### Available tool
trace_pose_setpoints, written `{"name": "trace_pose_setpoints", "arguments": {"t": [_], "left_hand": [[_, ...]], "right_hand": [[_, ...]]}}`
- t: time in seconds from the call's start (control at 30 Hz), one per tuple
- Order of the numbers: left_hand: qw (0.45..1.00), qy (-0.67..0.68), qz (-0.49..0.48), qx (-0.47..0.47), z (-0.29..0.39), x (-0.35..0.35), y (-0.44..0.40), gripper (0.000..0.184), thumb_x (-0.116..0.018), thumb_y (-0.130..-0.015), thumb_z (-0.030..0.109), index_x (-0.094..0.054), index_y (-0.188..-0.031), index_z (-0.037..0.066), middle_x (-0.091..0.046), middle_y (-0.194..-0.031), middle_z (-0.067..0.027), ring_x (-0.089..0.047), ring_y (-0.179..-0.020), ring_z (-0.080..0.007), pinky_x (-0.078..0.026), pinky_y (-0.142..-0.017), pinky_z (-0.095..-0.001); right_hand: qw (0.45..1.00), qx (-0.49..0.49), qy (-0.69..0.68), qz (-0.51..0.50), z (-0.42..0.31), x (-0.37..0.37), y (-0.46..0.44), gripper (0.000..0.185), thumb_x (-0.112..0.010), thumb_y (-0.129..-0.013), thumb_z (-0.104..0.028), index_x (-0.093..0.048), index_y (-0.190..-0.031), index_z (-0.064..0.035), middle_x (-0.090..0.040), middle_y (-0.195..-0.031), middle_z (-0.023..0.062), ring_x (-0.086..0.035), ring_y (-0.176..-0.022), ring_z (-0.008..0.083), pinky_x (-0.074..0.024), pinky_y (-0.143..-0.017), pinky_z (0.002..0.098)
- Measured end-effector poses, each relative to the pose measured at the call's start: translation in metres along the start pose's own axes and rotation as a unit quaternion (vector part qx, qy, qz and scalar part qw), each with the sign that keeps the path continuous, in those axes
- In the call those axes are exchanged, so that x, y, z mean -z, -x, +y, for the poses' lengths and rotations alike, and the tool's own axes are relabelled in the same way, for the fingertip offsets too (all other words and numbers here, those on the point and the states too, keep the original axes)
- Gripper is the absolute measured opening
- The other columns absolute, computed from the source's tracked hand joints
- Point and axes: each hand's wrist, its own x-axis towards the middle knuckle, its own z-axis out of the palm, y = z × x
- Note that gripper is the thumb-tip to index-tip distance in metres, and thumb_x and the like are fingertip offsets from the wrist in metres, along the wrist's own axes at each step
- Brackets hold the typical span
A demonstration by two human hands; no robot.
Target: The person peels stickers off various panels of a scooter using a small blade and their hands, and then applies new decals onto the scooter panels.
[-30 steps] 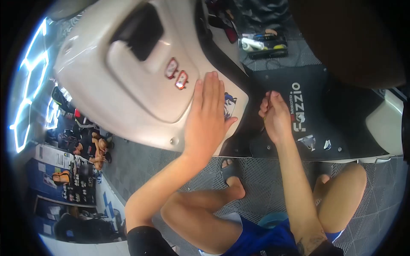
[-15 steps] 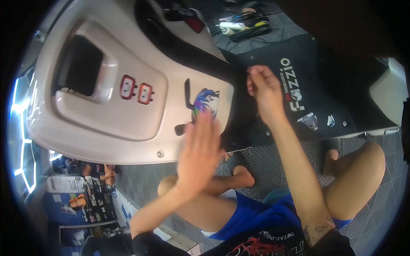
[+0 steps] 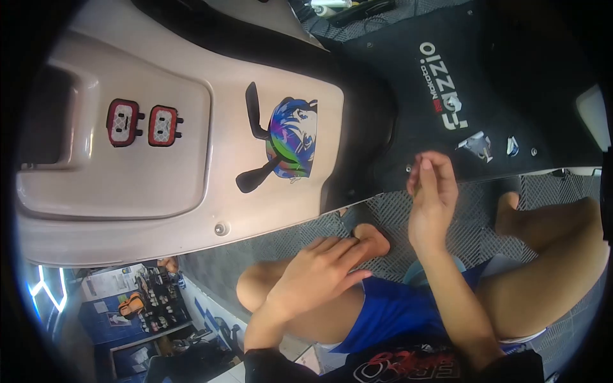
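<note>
My left hand (image 3: 322, 271) hovers below the edge of a cream scooter panel (image 3: 204, 153), back up, fingers stretched out, holding nothing I can see. My right hand (image 3: 434, 198) is raised near the edge of the black floor mat (image 3: 396, 76). Its thumb and fingers are pinched together; anything between them is too small to make out. On the panel lies a colourful cartoon-face sticker (image 3: 294, 137) with blue hair and two long black ear shapes (image 3: 254, 108). Two red-rimmed face emblems (image 3: 124, 122) sit further left.
The mat carries white "Fazzio" lettering (image 3: 444, 83) and silver-and-dark decals (image 3: 476, 147). A screw (image 3: 221, 228) sits near the panel's lower edge. Ribbed tiles (image 3: 306, 236) cover the floor. An orange bag (image 3: 131, 305) hangs in the background, and a tool tray (image 3: 357, 13) is at the top.
My left hand has come off the sticker and drawn back toward my legs. My right hand has moved down and right, still pinched. The view has shifted closer to the panel.
</note>
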Motion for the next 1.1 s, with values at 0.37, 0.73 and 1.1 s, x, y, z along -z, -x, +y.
{"name": "trace_pose_setpoints", "arguments": {"t": [0.37,0.73,1.1], "left_hand": [[0.993,0.035,0.103,-0.044,0.016,0.032,0.009,0.05,-0.078,-0.084,0.034,-0.07,-0.124,0.005,-0.072,-0.1,-0.0097,-0.07,-0.085,-0.0268,-0.055,-0.076,-0.0364],[0.972,0.016,0.227,-0.052,0.009,0.041,-0.002,0.046,-0.083,-0.073,0.028,-0.076,-0.11,0.002,-0.072,-0.095,-0.0112,-0.068,-0.079,-0.0286,-0.053,-0.07,-0.0383],[0.99,0.005,0.137,-0.025,-0.006,0.026,-0.028,0.04,-0.083,-0.078,0.027,-0.075,-0.111,0.005,-0.072,-0.093,-0.006,-0.068,-0.079,-0.0238,-0.052,-0.069,-0.0351]], "right_hand": [[0.987,0.067,0.113,-0.093,0.0,-0.043,-0.016,0.014,-0.063,-0.104,-0.014,-0.06,-0.11,-0.0027,-0.058,-0.089,-0.0018,-0.051,-0.076,0.0049,-0.0421,-0.067,0.0214],[0.974,0.14,0.062,-0.167,0.042,-0.088,-0.075,0.008,-0.071,-0.091,0.0,-0.069,-0.099,-0.0003,-0.065,-0.089,0.0038,-0.058,-0.08,0.01,-0.0474,-0.073,0.0248],[0.974,0.181,0.093,-0.102,0.057,-0.097,-0.075,0.011,-0.074,-0.087,0.001,-0.07,-0.097,0.0002,-0.065,-0.089,0.0085,-0.063,-0.081,0.0178,-0.0503,-0.077,0.0301]]}}
